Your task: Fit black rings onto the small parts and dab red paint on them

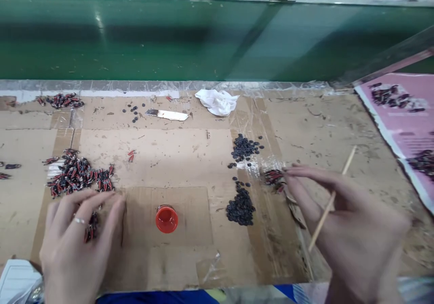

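My left hand (pixel 81 240), a ring on one finger, curves over small red-and-black parts at the lower left, just below a larger heap of such parts (pixel 74 173). A thin wooden stick (pixel 332 197) lies across my right hand (pixel 352 227), held between its fingers. The thumb and forefinger of that hand reach to a small cluster of red-and-black parts (pixel 274 177). Between the hands stands a small red cup (pixel 167 219). Two piles of small black discs, an upper one (pixel 244 146) and a lower one (pixel 240 208), lie left of my right hand.
A crumpled white tissue (pixel 217 102) and a blade with white wrapping (pixel 167 114) lie at the back of the cardboard-covered table (pixel 162 159). A pink sheet (pixel 403 114) with dark parts is at the right. Behind runs a green surface (pixel 135 41).
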A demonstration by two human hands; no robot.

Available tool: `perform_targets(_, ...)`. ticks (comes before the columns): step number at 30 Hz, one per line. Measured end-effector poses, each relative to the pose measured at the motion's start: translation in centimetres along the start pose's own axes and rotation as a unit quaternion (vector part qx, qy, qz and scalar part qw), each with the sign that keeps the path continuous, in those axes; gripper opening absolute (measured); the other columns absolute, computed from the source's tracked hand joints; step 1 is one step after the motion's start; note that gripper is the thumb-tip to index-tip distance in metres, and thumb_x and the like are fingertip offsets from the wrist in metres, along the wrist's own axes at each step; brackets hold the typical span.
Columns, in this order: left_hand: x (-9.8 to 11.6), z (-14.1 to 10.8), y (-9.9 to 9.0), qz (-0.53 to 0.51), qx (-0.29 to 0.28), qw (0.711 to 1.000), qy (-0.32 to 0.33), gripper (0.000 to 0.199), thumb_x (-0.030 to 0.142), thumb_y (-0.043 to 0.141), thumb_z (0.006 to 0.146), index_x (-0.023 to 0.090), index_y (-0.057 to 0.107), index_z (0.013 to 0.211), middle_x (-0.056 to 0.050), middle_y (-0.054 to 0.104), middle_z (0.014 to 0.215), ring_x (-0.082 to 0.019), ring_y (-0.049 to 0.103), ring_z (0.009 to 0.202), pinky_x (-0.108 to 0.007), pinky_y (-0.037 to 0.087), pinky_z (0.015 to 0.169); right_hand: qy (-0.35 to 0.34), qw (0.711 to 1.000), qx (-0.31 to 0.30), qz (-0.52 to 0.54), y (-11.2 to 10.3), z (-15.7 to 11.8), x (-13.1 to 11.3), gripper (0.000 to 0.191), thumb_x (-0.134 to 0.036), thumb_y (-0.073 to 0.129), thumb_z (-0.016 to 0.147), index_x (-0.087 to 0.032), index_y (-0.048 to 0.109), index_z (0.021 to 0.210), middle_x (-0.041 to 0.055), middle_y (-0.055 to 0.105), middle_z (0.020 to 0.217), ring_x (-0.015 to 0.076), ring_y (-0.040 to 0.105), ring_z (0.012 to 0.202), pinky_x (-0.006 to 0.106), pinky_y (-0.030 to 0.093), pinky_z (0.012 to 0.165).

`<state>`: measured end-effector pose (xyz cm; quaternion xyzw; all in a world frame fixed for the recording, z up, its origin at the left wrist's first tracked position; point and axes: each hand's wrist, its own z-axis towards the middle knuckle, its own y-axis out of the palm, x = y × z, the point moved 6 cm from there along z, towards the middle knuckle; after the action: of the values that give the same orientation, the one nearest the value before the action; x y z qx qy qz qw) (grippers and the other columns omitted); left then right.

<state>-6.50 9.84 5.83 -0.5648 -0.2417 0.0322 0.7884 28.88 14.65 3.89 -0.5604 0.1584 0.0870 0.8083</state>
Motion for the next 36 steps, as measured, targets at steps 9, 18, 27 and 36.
perform_targets(9, -1.9, 1.5, 2.7, 0.102, -0.092, 0.990, 0.026, 0.030, 0.046, 0.038, 0.074, 0.026, 0.049, 0.095, 0.001, 0.048, 0.095, -0.015, 0.041, 0.095, -0.033, 0.036, 0.089, 0.030, 0.978, -0.070, 0.194, 0.8, -0.9, -2.5, 0.043, -0.045, 0.020, 0.092, -0.030, 0.050, 0.119, 0.0087, 0.067, 0.080, 0.0231, 0.064, 0.081, 0.045, 0.048, 0.080)
perform_targets(18, -1.7, 0.7, 3.2, 0.033, -0.117, 0.991, 0.055, 0.020, 0.039, 0.037, 0.078, 0.027, 0.051, 0.087, 0.006, 0.055, 0.096, -0.009, 0.044, 0.092, -0.028, 0.034, 0.091, -0.106, 0.881, -0.217, 0.408, 0.8, -1.9, -10.6, 0.007, -0.032, 0.060, 0.080, -0.028, 0.065, 0.080, -0.0008, 0.063, 0.063, 0.0138, 0.063, 0.058, 0.023, 0.054, 0.049)
perform_targets(27, -1.8, 1.3, 3.6, 0.142, -0.136, 0.976, 0.089, 0.028, 0.043, 0.032, 0.078, 0.028, 0.047, 0.096, 0.003, 0.051, 0.095, -0.014, 0.040, 0.092, -0.030, 0.036, 0.088, -0.127, 0.870, -0.230, 0.418, 1.5, -2.6, -12.6, 0.030, -0.037, 0.042, 0.089, -0.023, 0.067, 0.079, 0.0016, 0.066, 0.064, 0.0135, 0.065, 0.058, 0.024, 0.054, 0.048)
perform_targets(36, -1.4, 0.5, 0.8, 0.040, -0.060, 0.991, 0.113, 0.028, 0.045, 0.033, 0.074, 0.031, 0.053, 0.088, 0.008, 0.063, 0.076, -0.006, 0.057, 0.072, -0.017, 0.043, 0.069, -0.138, 0.866, -0.261, 0.402, 2.9, -3.7, -13.9, 0.026, -0.030, 0.039, 0.091, -0.023, 0.059, 0.077, -0.0018, 0.063, 0.060, 0.0128, 0.061, 0.054, 0.024, 0.052, 0.050)
